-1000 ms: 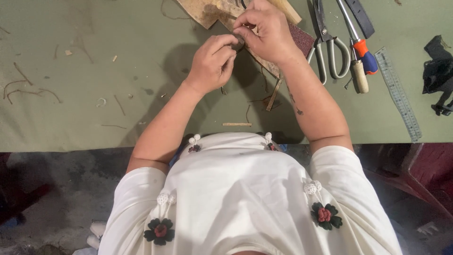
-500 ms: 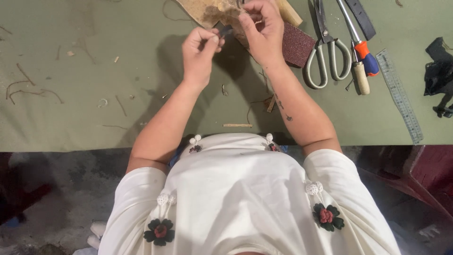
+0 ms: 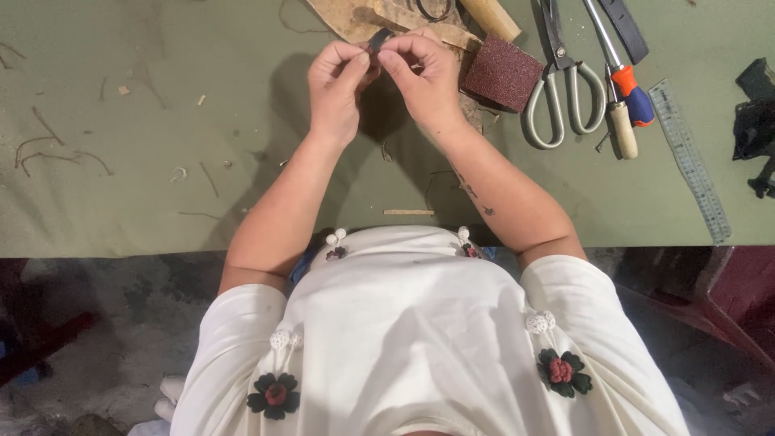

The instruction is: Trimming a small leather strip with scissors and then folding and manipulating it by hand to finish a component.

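Green table [image 3: 145,121] carries scissors [image 3: 557,89] and a sanding block [image 3: 500,77]. Above it, our left hand [image 3: 335,89] and right hand [image 3: 424,81] pinch a small dark strip [image 3: 378,39] between fingertips. It looks light, thin, bendable; we judge its ends the best hold.

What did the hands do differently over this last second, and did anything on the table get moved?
Both hands shifted slightly left, away from the sanding block. The left hand and right hand still pinch the small dark strip between their fingertips, now held up between the two. The scissors, screwdriver and ruler lie as before.
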